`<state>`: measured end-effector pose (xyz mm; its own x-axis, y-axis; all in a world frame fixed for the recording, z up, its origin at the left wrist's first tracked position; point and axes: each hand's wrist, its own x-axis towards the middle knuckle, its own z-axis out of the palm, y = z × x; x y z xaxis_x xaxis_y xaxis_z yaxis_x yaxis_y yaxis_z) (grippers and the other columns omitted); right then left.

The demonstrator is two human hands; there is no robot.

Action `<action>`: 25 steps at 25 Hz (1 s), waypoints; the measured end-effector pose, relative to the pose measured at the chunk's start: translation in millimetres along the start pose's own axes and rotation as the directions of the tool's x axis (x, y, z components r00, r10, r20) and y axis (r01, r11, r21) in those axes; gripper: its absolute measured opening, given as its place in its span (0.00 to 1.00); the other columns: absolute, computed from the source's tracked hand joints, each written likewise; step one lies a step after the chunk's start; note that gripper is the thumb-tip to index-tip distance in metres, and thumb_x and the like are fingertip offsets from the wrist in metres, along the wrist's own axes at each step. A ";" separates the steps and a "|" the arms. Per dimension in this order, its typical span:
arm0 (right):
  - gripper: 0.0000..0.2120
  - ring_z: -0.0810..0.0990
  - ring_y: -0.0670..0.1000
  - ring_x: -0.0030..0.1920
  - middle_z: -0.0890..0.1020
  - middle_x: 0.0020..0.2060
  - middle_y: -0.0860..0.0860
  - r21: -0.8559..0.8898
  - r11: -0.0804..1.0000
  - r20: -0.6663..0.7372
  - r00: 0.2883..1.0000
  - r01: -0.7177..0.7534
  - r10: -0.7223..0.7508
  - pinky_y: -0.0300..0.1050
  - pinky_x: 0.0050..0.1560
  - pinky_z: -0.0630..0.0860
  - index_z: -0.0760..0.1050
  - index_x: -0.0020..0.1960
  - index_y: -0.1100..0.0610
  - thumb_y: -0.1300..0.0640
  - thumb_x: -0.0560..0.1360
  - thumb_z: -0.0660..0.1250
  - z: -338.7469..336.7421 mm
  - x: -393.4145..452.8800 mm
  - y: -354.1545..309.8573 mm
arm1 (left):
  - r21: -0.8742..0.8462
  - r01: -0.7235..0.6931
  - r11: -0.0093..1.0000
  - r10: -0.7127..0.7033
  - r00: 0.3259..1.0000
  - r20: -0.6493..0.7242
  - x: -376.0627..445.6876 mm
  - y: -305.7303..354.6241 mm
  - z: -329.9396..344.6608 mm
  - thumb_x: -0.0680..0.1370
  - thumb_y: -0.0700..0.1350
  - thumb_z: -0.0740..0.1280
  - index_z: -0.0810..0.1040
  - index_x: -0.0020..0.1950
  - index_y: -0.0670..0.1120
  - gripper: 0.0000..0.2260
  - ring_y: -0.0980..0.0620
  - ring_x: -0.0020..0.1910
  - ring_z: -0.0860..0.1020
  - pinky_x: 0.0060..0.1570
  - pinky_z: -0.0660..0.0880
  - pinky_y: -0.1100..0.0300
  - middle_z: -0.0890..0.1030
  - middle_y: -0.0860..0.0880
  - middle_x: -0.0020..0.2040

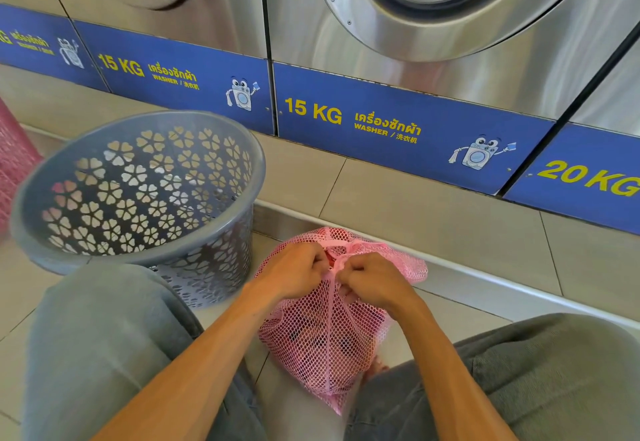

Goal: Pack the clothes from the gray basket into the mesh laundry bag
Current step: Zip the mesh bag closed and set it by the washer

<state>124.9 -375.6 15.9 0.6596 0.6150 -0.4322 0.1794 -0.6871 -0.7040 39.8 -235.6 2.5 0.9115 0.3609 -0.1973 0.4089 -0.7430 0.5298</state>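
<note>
A pink mesh laundry bag [322, 340] stands on the tiled floor between my knees, bulging with dark and red clothes inside. My left hand [294, 272] and my right hand [372, 281] are both clenched on the gathered mouth of the bag, close together at its top. The gray basket [221, 267], with flower-shaped holes, stands tilted to the left of the bag; no clothes show inside it.
A row of steel washing machines [450, 70] with blue panels runs across the back, on a raised tiled step [415, 205]. A pink basket [14, 160] sits at the far left edge. My knees in gray trousers [100, 347] flank the bag.
</note>
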 end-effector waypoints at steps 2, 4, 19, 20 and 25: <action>0.07 0.87 0.48 0.36 0.87 0.35 0.50 0.014 1.000 0.043 0.999 0.006 -0.006 0.45 0.47 0.85 0.83 0.41 0.56 0.59 0.74 0.67 -2.1 -3.7 -3.1 | 0.000 0.031 1.000 -0.031 0.999 -0.016 0.9 -1.3 -2.5 0.78 0.43 0.62 0.78 0.42 0.50 0.08 0.52 0.42 0.78 0.40 0.74 0.54 0.79 0.56 0.41; 0.08 0.86 0.49 0.35 0.86 0.33 0.51 0.002 1.000 0.139 0.990 0.011 -0.011 0.41 0.42 0.83 0.82 0.38 0.54 0.61 0.74 0.66 -8.2 -10.4 -6.5 | 0.034 0.087 0.996 -0.085 0.995 -0.053 1.8 -4.1 -7.1 0.78 0.42 0.61 0.76 0.40 0.52 0.09 0.52 0.43 0.76 0.40 0.70 0.57 0.78 0.57 0.41; 0.21 0.75 0.52 0.34 0.78 0.34 0.54 -0.311 0.924 0.037 0.975 0.221 -0.220 0.55 0.41 0.78 0.78 0.41 0.62 0.43 0.75 0.65 10.6 -8.5 -3.3 | -0.065 -0.075 0.995 0.079 0.994 0.071 1.7 3.0 -16.0 0.78 0.40 0.64 0.83 0.45 0.45 0.08 0.66 0.32 0.73 0.31 0.67 0.73 0.77 0.60 0.33; 0.19 0.72 0.51 0.32 0.77 0.32 0.54 -0.323 0.919 0.020 0.972 0.226 -0.232 0.55 0.40 0.77 0.78 0.39 0.62 0.46 0.76 0.65 13.7 -5.2 -1.7 | -0.069 -0.060 0.996 0.065 0.996 0.066 1.8 2.0 -15.8 0.78 0.41 0.64 0.83 0.45 0.46 0.08 0.65 0.32 0.73 0.32 0.68 0.71 0.77 0.60 0.33; 0.07 0.75 0.47 0.36 0.78 0.35 0.47 -0.325 0.901 0.381 0.911 0.289 -0.155 0.45 0.40 0.74 0.78 0.36 0.52 0.51 0.72 0.71 2.4 -11.4 -10.7 | 0.027 0.159 0.987 -0.153 0.978 -0.143 4.5 -14.0 -20.0 0.75 0.44 0.63 0.75 0.39 0.50 0.05 0.49 0.43 0.77 0.42 0.73 0.56 0.81 0.53 0.42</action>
<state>113.8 -374.3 27.0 0.2948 0.8144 -0.4997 0.5890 -0.5667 -0.5761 37.3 -212.3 10.7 0.8222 0.5473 -0.1565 0.5495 -0.6914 0.4691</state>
